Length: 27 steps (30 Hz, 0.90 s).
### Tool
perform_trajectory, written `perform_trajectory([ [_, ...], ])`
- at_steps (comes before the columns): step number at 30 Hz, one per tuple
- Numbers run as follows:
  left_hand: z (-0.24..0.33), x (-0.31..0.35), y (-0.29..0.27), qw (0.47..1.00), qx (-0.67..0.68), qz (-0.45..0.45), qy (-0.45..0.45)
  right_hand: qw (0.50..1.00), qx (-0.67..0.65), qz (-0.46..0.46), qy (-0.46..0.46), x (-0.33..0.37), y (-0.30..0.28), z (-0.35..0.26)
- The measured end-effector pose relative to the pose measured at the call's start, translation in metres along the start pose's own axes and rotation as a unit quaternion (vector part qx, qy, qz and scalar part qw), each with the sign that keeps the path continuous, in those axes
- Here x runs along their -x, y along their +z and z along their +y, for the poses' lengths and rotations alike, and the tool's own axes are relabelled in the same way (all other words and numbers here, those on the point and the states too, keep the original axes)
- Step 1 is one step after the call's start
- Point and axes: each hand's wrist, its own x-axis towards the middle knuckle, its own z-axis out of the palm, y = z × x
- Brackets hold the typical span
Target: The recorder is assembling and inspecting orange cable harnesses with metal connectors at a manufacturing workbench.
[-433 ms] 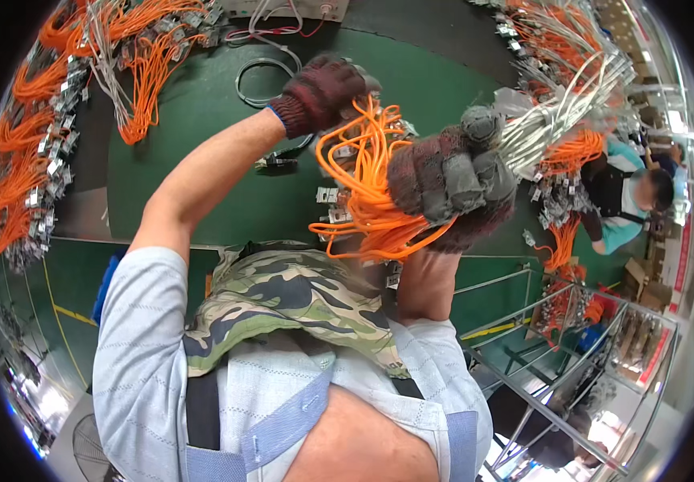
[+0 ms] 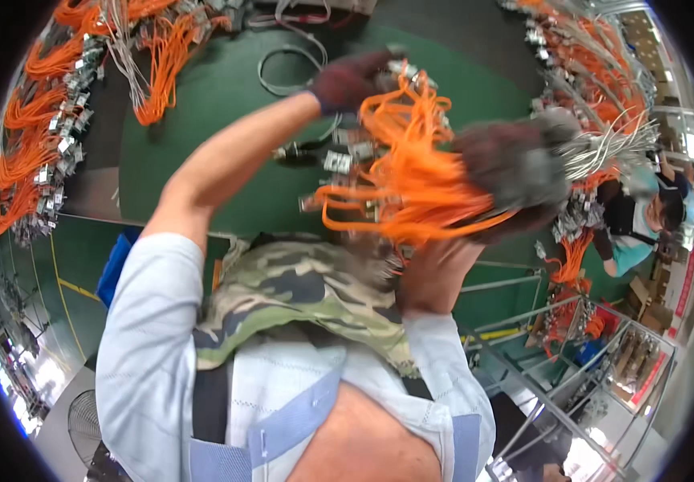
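Note:
My right hand (image 2: 515,173), in a dark grey and maroon knit glove, is closed around a thick bundle of orange cables (image 2: 415,173). Orange loops with metal connectors (image 2: 337,161) hang out on its left side. Pale grey cables (image 2: 616,149) spread from the other side of that fist; whether all belong to one bundle I cannot tell. My left hand (image 2: 351,84), in a maroon glove, is at the upper end of the orange loops, beside some connectors. Its fingers are smeared by motion, so their grip is unclear.
Under my hands is a green tabletop (image 2: 210,128) with a coiled grey cable (image 2: 265,68). Heaps of orange cables (image 2: 30,161) line the left, more (image 2: 571,48) the far right. A person (image 2: 640,213) works at the right, beyond a metal frame rack (image 2: 555,353). A blue bin (image 2: 116,269) stands at left.
Both hands have shifted right in the picture, the right one carrying the orange cable bundle with it. The orange loops have swung and spread out. The background has also shifted slightly.

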Motion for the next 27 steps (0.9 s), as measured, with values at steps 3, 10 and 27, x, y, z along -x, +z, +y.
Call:
perform_trajectory([
  [3, -0.008, -0.004, -0.024, 0.961, 0.270, 0.055, -0.002, 0.996, -0.015, 0.027, -0.078, -0.014, -0.002, -0.045],
  [10, 0.018, 0.061, 0.013, 0.986, 0.024, -0.062, 0.156, 0.989, 0.125, 0.000, -0.084, -0.023, -0.026, -0.053],
  [27, -0.062, 0.137, 0.018, 0.903, -0.383, -0.066, 0.181, 0.951, 0.290, 0.033, -0.107, -0.032, 0.028, -0.098],
])
